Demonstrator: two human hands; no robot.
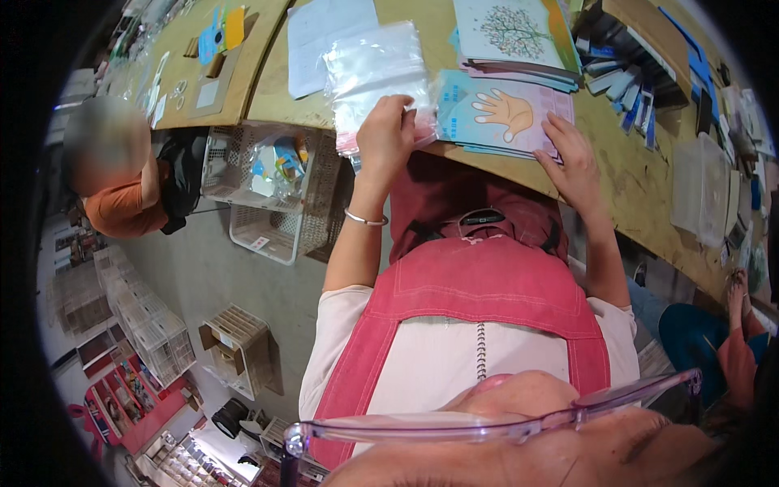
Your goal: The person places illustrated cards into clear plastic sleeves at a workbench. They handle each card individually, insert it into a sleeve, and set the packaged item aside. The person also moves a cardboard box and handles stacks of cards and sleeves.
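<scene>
My left hand rests on a stack of clear plastic zip bags with a reddish strip along the near edge. Its fingers curl together, and whether they pinch a bag is hidden. My right hand touches the right edge of a printed card in blue and pink, fingers spread. That card shows a drawn open palm and bears writing. It tops a small pile at the table's front edge, its left side close against the bags. Just behind it lies a thicker pile of cards printed with a tree.
White paper lies behind the bags. To the right are a cardboard box, several small blue-and-white packets and a clear plastic bin. White plastic crates stand below left. A person is at the left, another person's arm at right.
</scene>
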